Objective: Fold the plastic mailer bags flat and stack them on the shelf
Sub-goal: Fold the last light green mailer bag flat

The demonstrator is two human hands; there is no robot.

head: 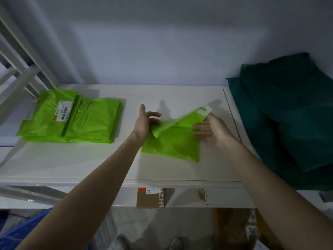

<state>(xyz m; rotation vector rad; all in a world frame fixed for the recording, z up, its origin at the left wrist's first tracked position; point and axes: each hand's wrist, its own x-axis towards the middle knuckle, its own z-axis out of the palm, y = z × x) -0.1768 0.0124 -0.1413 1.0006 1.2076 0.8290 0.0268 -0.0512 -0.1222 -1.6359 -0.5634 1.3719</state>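
While both arms reach out over the white shelf [90,165], a bright green mailer bag [173,143] lies on it between the two hands. The bag is near the middle of the shelf, a bit to the right. Its lower part rests flat on the shelf. Its top part is lifted up and bent over, and the far corner looks blurry.

The right hand [210,129] is grasping the bag. Its fingers [198,126] lie on top of the green plastic at the bag's right edge, and the raised flap comes up just above them.

The left hand [144,121] is released, with the fingers spread and the palm turned toward the bag. It is just beside the bag's left edge. I cannot tell if the fingertips touch the plastic.

Far to the left on the same shelf sits a stack of folded green bags [72,118]. They lie flat, one on another. The top one has a white label [63,110] with black bars on it. This stack is well apart from the bag in the hands.

At the right end of the shelf is a big dark green bundle [288,114] that leans against the wall. Below the shelf's front edge a brown cardboard box [149,199] peeks out.
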